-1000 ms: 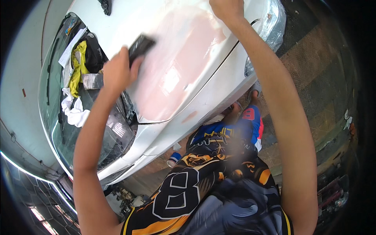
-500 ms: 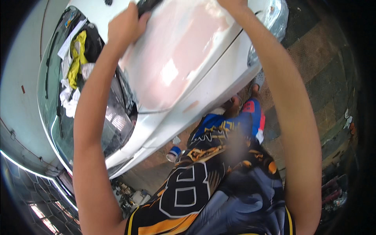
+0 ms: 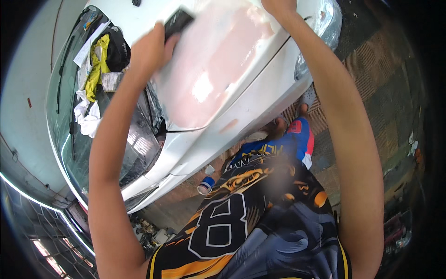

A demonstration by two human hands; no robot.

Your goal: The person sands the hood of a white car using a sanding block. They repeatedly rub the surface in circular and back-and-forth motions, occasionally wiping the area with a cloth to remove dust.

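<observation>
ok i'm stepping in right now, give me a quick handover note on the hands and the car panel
Left hand: gripping a dark sanding block, pressed on the upper edge of the pinkish filler patch on the white car panel.
Right hand: resting flat on the panel at the far side of the patch, mostly cut off by the top edge of the picture.
Nearby: rags, yellow and white, heaped behind the windscreen; a small can with a blue lid on the floor by the bumper.
Done: the patch looks dull and smooth in the middle.
Left: the edges of the patch probably need blending; no paint over it yet.
</observation>
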